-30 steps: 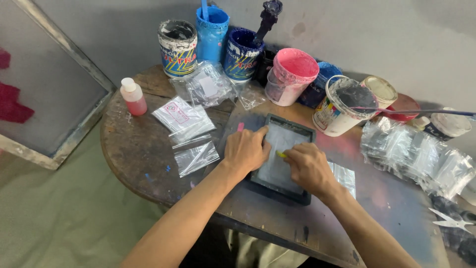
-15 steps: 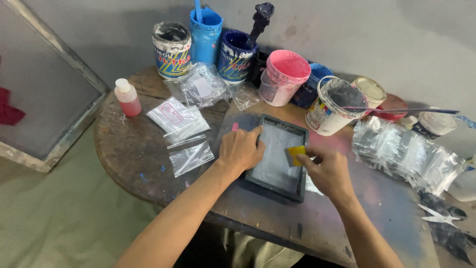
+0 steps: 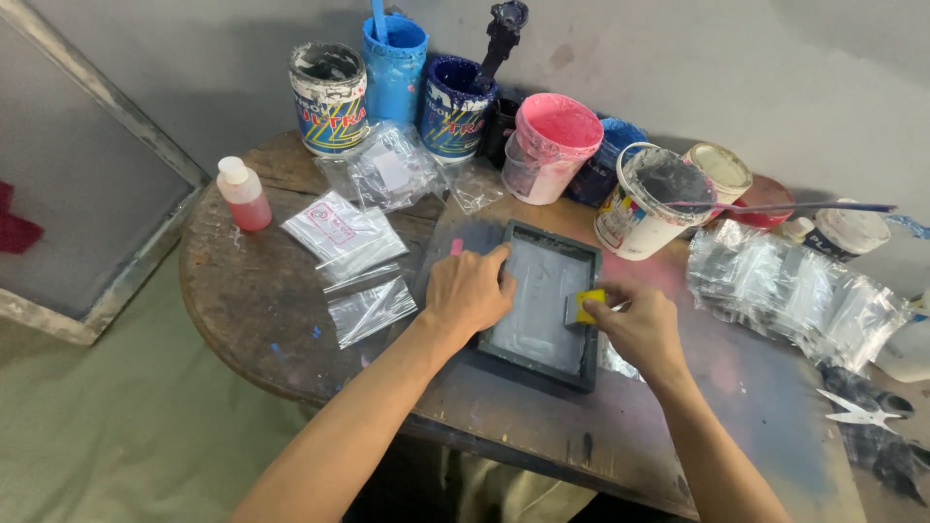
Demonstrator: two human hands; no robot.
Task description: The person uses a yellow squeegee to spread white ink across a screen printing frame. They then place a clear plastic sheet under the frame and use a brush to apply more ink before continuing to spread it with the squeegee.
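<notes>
A person leans over a round, paint-stained wooden table (image 3: 252,320) with one small dark-framed printing screen (image 3: 542,302) lying flat near its middle, and both hands are on it: the left hand (image 3: 472,289) lies palm down, fingers spread and flat, pressing the frame's left edge, while the right hand (image 3: 636,324) is closed around one small yellow squeegee (image 3: 585,307), whose edge rests on the pale mesh at the frame's right side. A clear plastic bag (image 3: 618,359) peeks out from under the frame beside the right wrist. To the left of the screen lie two flat clear zip bags (image 3: 360,291) (one printed in red, one plain), and further left stands one small bottle of pink liquid (image 3: 243,195) with a white cap. Behind the screen I count three tall paint tins in a row (image 3: 392,82), one of them light blue with a stick standing in it, then one pink-smeared tub (image 3: 547,147), one blue tub behind it, one white bucket of dark ink (image 3: 654,201) and one smaller lidded pot. A thick heap of clear bags (image 3: 794,295) covers the right of the table, with one pair of white scissors (image 3: 857,412) near the edge. One large framed mesh screen (image 3: 87,194) leans against the wall on the left
</notes>
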